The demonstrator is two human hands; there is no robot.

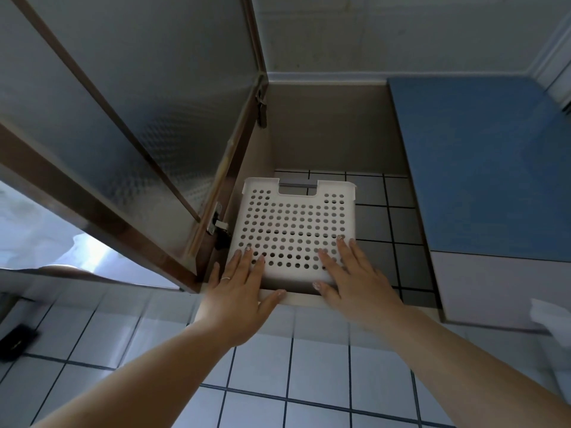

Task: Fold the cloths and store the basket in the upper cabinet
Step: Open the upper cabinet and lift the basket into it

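I look up into the open upper cabinet (333, 125). A white plastic basket (290, 223) with round holes and a handle cut-out stands inside it, on the left of the compartment. Its perforated front wall faces me. My left hand (238, 288) lies flat with straight fingers on the basket's lower left corner, thumb at the cabinet's bottom edge. My right hand (352, 273) presses flat with spread fingers on the basket's lower right. The basket's contents are hidden from this angle.
The cabinet door (129, 118), frosted glass in a brown frame, swings open to the left with its hinges beside the basket. A closed blue cabinet door (482, 168) stands on the right. White tiles with dark grout cover the wall below.
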